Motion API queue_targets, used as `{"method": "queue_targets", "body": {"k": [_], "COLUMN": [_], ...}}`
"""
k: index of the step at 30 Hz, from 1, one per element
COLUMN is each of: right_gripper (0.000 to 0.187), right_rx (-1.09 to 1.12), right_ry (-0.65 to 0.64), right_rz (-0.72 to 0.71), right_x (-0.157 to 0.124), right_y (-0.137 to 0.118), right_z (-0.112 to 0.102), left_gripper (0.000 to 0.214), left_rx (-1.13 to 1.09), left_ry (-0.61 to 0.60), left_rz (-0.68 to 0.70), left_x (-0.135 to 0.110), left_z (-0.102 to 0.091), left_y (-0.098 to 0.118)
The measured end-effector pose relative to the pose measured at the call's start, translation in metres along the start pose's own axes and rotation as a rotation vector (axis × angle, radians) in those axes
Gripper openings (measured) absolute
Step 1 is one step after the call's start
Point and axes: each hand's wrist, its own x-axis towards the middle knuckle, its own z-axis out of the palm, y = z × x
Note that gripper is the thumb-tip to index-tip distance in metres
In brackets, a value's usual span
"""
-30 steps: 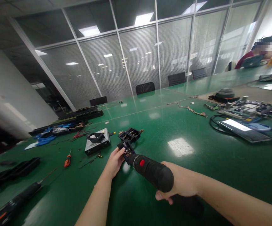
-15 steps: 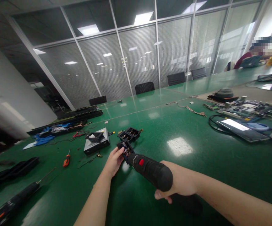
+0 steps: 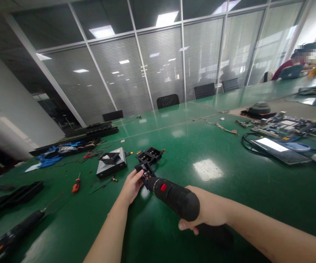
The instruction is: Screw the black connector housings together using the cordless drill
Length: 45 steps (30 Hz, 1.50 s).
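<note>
My right hand (image 3: 205,206) is wrapped round the grip of a black cordless drill (image 3: 174,195) with a red button on top. The drill's front end reaches into a small black open box (image 3: 146,174) with metal parts inside; its tip is hidden. My left hand (image 3: 133,186) grips this box by its left side, thumb on the rim. Just beyond lies a pair of similar black boxes (image 3: 154,152), also with brass-coloured parts inside. To the left is a grey metal case (image 3: 111,163) with a black frame piece on top.
On the left lie an orange-handled screwdriver (image 3: 76,185), a long black power screwdriver (image 3: 15,233) and blue gloves (image 3: 48,160). At right are a circuit board (image 3: 286,126) and a phone-like device (image 3: 281,149) with cables. A person (image 3: 286,67) sits at the far right.
The view has shifted very slightly. Both hands, the drill and the box keep almost the same positions relative to each other.
</note>
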Motion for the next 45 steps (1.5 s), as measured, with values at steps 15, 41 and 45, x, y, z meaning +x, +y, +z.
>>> {"method": "queue_targets", "body": {"k": [15,41,45], "right_gripper": [0.036,0.035,0.035], "right_rx": [-0.019,-0.048,-0.035], "right_ry": [-0.002,0.005,-0.003], "right_rz": [-0.001,0.005,0.008], "right_x": [-0.0023,-0.0024,-0.002], "right_y": [-0.0047,-0.0066,-0.0064], "right_z": [0.0007,0.0011,0.0004], "left_gripper": [0.043,0.048,0.047], "left_rx": [-0.013,-0.002,-0.009], "left_ry": [-0.008,-0.027,-0.03], "left_rz": [-0.002,0.011,0.009], "left_x": [0.001,0.0043,0.005], "left_z": [-0.0009,-0.005,-0.0056], "left_y": [-0.0006,-0.0046,-0.0053]}}
